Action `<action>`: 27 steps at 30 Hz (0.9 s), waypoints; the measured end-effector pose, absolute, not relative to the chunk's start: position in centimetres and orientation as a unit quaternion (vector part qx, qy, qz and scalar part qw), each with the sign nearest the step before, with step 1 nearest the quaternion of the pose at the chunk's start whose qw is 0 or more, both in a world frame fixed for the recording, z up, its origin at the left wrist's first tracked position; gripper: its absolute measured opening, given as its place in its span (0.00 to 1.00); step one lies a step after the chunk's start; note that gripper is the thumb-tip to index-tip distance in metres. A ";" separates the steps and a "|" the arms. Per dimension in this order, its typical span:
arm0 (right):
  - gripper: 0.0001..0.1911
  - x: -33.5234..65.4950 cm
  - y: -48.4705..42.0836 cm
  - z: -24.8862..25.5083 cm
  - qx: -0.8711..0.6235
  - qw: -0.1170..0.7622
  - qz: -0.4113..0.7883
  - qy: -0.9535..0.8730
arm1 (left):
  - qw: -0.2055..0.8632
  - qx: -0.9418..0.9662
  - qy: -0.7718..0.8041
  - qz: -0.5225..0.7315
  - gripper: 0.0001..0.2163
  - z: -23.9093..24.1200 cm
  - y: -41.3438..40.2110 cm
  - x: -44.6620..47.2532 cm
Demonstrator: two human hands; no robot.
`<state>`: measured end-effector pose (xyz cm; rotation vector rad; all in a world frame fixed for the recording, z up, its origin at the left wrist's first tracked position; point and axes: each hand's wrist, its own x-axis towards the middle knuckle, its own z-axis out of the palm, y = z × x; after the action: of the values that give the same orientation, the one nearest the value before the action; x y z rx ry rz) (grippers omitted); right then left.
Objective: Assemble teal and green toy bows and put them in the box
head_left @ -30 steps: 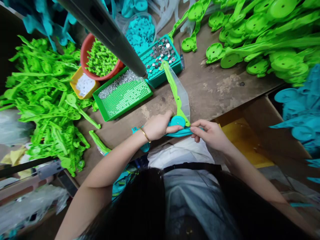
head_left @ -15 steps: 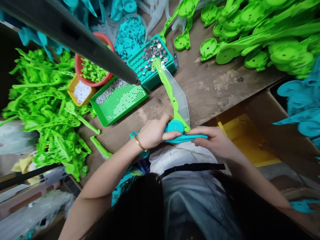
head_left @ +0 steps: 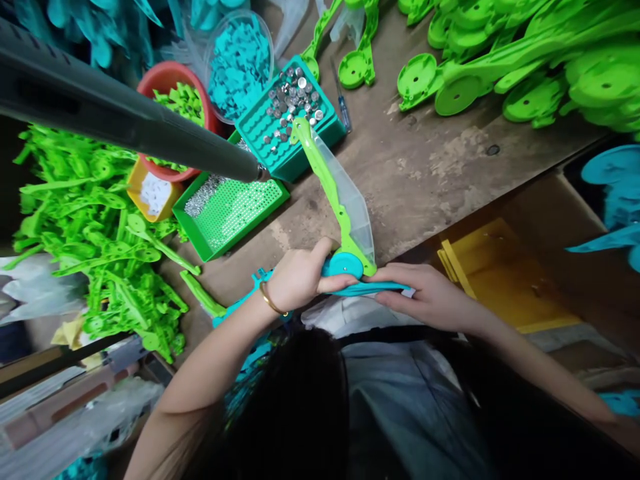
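In the head view, my left hand (head_left: 299, 277) is closed around a turquoise plastic handle (head_left: 345, 267) with a round disc at its end. A light green plastic arm (head_left: 323, 173) juts up from that disc, backed by a translucent panel (head_left: 356, 200). My right hand (head_left: 425, 293) pinches the same handle's lower right edge between thumb and fingers. The arm's far tip overlaps a teal tray (head_left: 277, 160) of small metal caps. Most of the handle is hidden behind my left hand's palm and fingers.
Left of my hands lie a green tray (head_left: 240, 227) of metal pins, a yellow cup (head_left: 135, 180) of white bits, a red bowl (head_left: 213, 113) and heaped green parts (head_left: 110, 253). A grey rod-shaped tool (head_left: 165, 127) hangs overhead. More green parts (head_left: 500, 73) and a screwdriver (head_left: 344, 110) lie beyond.
The view has shifted and tilted a little, so the bench things sit differently. Both hands keep their hold on the turquoise handle, which appears slightly further left.
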<state>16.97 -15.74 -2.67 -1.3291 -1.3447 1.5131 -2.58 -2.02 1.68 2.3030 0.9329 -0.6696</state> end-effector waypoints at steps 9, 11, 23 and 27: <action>0.11 14.9 -15.8 -5.0 -0.612 0.541 0.514 -0.262 | 0.268 0.862 0.371 -0.218 0.29 0.6 -0.9 -0.9; 0.13 14.5 -14.9 -5.5 -0.611 0.576 0.504 -0.202 | 0.244 0.870 0.376 -0.204 0.28 0.3 -0.7 -0.5; 0.27 13.2 -12.8 -5.3 -0.560 0.594 0.570 -0.093 | 0.227 0.876 0.398 -0.151 0.27 -0.2 -0.3 1.2; 0.32 11.5 -12.7 -5.6 -0.526 0.547 0.636 -0.140 | 0.237 0.876 0.391 -0.151 0.26 0.0 -0.3 1.5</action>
<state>11.47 -12.68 -5.56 -1.2459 -0.3327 1.5068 1.52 -0.31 0.03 2.4021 1.0728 -0.4143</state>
